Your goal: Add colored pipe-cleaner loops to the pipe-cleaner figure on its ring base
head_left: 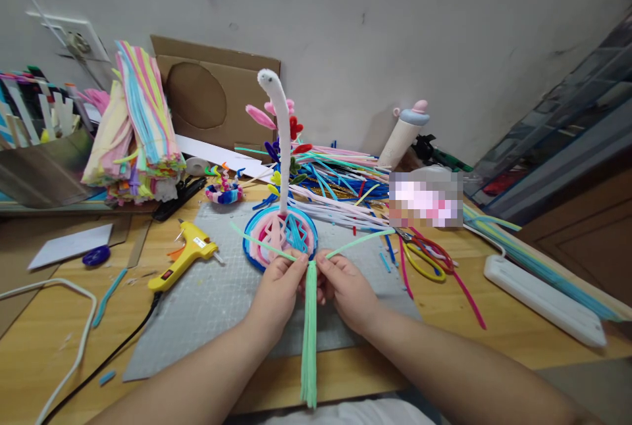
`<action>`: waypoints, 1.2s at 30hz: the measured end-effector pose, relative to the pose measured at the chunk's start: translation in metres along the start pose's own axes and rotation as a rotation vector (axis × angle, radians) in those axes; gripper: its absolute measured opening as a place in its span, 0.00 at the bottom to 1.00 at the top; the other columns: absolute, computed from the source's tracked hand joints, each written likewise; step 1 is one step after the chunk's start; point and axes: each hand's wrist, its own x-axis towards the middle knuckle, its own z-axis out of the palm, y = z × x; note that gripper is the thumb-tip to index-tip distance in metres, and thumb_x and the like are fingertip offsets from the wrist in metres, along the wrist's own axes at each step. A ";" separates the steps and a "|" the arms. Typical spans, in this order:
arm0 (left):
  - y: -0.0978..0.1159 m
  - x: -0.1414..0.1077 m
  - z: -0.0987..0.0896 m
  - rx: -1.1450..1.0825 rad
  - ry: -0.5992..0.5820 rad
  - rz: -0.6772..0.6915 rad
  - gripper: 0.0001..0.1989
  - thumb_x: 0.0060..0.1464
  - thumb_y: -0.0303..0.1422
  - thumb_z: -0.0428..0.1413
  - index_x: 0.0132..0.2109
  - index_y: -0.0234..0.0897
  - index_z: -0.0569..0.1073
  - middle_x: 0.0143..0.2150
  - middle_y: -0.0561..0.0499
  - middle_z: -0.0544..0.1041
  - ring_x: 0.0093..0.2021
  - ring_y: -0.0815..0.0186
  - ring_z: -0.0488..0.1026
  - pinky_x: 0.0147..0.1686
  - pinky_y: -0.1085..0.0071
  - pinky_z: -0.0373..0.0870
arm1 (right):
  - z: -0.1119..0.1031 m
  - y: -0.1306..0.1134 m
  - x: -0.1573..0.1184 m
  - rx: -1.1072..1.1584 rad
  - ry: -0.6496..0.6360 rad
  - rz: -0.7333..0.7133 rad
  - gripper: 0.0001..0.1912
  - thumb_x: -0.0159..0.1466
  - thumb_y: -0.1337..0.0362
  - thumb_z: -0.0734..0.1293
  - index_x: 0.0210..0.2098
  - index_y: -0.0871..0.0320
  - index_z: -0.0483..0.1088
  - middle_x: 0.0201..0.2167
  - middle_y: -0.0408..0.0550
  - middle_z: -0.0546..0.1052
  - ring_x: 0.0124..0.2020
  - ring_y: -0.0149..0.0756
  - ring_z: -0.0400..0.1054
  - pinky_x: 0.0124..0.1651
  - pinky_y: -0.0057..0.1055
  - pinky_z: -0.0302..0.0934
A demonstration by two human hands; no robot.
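A bundle of light green pipe cleaners (309, 339) hangs down between my hands over the table's front edge. One green strand sticks out sideways at its top, with an end beyond each hand. My left hand (282, 280) pinches this strand just left of the bundle's top. On the other side my right hand (343, 283) is closed on the same strand, fingertips against the bundle. Right behind my hands stands a round pipe-cleaner base (254, 241) in blue and pink. From it rises a white fuzzy stem (284, 142), with colourful pipe-cleaner petals behind it.
A yellow hot glue gun (185, 257) lies left on the grey cutting mat (197, 333), its cord trailing forward. Scissors (427, 257) and a white power strip (543, 300) lie right. Loose pipe cleaners (340, 181), a bottle (405, 135) and cardboard (247, 76) are at the back.
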 end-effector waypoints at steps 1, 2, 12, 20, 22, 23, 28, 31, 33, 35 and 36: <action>0.001 -0.001 0.000 0.016 -0.008 0.003 0.11 0.50 0.39 0.55 0.29 0.37 0.64 0.17 0.57 0.68 0.18 0.68 0.68 0.20 0.72 0.63 | -0.001 0.000 0.000 -0.019 0.002 -0.007 0.17 0.59 0.51 0.63 0.24 0.59 0.63 0.16 0.39 0.66 0.15 0.24 0.58 0.17 0.21 0.52; 0.002 -0.001 0.000 0.042 -0.018 0.005 0.11 0.49 0.39 0.56 0.30 0.37 0.64 0.17 0.57 0.69 0.18 0.67 0.69 0.20 0.73 0.63 | -0.001 -0.001 -0.001 -0.040 0.006 -0.013 0.17 0.59 0.52 0.63 0.25 0.59 0.63 0.15 0.39 0.66 0.15 0.24 0.58 0.17 0.21 0.52; 0.017 -0.006 -0.010 0.256 0.020 0.028 0.09 0.45 0.35 0.60 0.28 0.34 0.69 0.22 0.55 0.70 0.24 0.72 0.66 0.25 0.76 0.59 | -0.003 -0.014 -0.007 -0.234 -0.014 -0.206 0.11 0.60 0.56 0.63 0.29 0.58 0.65 0.19 0.39 0.66 0.19 0.26 0.60 0.22 0.24 0.54; 0.014 -0.005 -0.013 0.117 -0.041 -0.102 0.10 0.47 0.35 0.59 0.33 0.33 0.69 0.20 0.57 0.65 0.19 0.76 0.57 0.18 0.79 0.51 | -0.009 -0.011 -0.005 -0.248 0.008 -0.264 0.08 0.59 0.60 0.66 0.30 0.58 0.66 0.19 0.38 0.66 0.19 0.25 0.59 0.22 0.23 0.55; 0.014 -0.004 -0.013 0.107 -0.014 -0.099 0.10 0.46 0.34 0.60 0.31 0.33 0.69 0.19 0.57 0.64 0.19 0.76 0.58 0.18 0.79 0.53 | -0.009 -0.010 -0.004 -0.263 0.029 -0.302 0.06 0.59 0.61 0.66 0.31 0.57 0.66 0.20 0.38 0.66 0.19 0.25 0.60 0.22 0.23 0.55; 0.014 -0.004 -0.014 0.101 0.007 -0.089 0.10 0.46 0.34 0.60 0.30 0.33 0.69 0.19 0.57 0.64 0.19 0.76 0.59 0.18 0.79 0.53 | -0.010 -0.011 -0.005 -0.274 0.040 -0.329 0.06 0.59 0.62 0.66 0.31 0.57 0.66 0.21 0.38 0.66 0.19 0.25 0.61 0.22 0.23 0.56; 0.020 -0.001 -0.017 0.003 0.108 -0.029 0.09 0.46 0.33 0.60 0.29 0.33 0.67 0.19 0.57 0.66 0.19 0.76 0.61 0.18 0.80 0.55 | -0.010 -0.012 -0.013 -0.381 0.020 -0.467 0.01 0.60 0.66 0.65 0.31 0.57 0.67 0.22 0.41 0.71 0.22 0.28 0.66 0.25 0.25 0.60; 0.022 0.000 -0.017 -0.024 0.171 0.015 0.09 0.44 0.32 0.60 0.29 0.34 0.67 0.18 0.57 0.66 0.19 0.76 0.61 0.19 0.80 0.57 | -0.011 -0.012 -0.019 -0.561 -0.078 -0.640 0.03 0.59 0.71 0.65 0.32 0.57 0.68 0.25 0.44 0.73 0.27 0.30 0.68 0.30 0.27 0.63; 0.024 0.000 -0.018 -0.026 0.213 0.054 0.10 0.43 0.31 0.61 0.29 0.34 0.67 0.17 0.58 0.66 0.18 0.76 0.61 0.18 0.80 0.57 | -0.011 -0.012 -0.021 -0.688 -0.140 -0.729 0.05 0.59 0.73 0.64 0.33 0.57 0.68 0.27 0.45 0.74 0.29 0.31 0.69 0.33 0.29 0.63; 0.025 0.000 -0.019 -0.024 0.227 0.085 0.10 0.43 0.31 0.61 0.30 0.34 0.68 0.17 0.58 0.66 0.18 0.76 0.61 0.18 0.80 0.56 | -0.010 -0.013 -0.020 -0.781 -0.208 -0.743 0.05 0.59 0.72 0.64 0.34 0.58 0.68 0.27 0.46 0.73 0.29 0.31 0.68 0.33 0.28 0.62; 0.027 0.000 -0.019 -0.018 0.220 0.095 0.09 0.43 0.31 0.61 0.30 0.34 0.68 0.17 0.58 0.66 0.17 0.76 0.60 0.17 0.80 0.56 | -0.010 -0.014 -0.019 -0.822 -0.251 -0.736 0.04 0.59 0.72 0.63 0.34 0.58 0.68 0.27 0.46 0.73 0.29 0.31 0.67 0.33 0.28 0.62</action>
